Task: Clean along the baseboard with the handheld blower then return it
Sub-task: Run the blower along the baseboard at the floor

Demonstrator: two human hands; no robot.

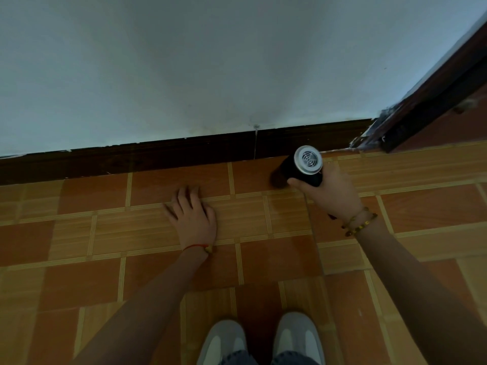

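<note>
Right hand (330,192) grips a black cylindrical handheld blower (300,167), its round silver grille facing up, nozzle low near the dark wooden baseboard (158,156). Left hand (191,213) presses flat, fingers spread, on the glossy orange tiled floor (79,233).

Blower (300,169) right, near baseboard (158,156); left hand (193,214) on floor (79,238).

Floor (87,241): tiled in orange-brown squares with paler wood-grain strips between, meeting a dark baseboard (158,156) along the pale wall. Resting on it: a left hand (193,216), palm down with fingers spread flat toward the baseboard, and a pair of grey-and-white shoes (263,338) at the near edge, toes toward the wall.
</note>
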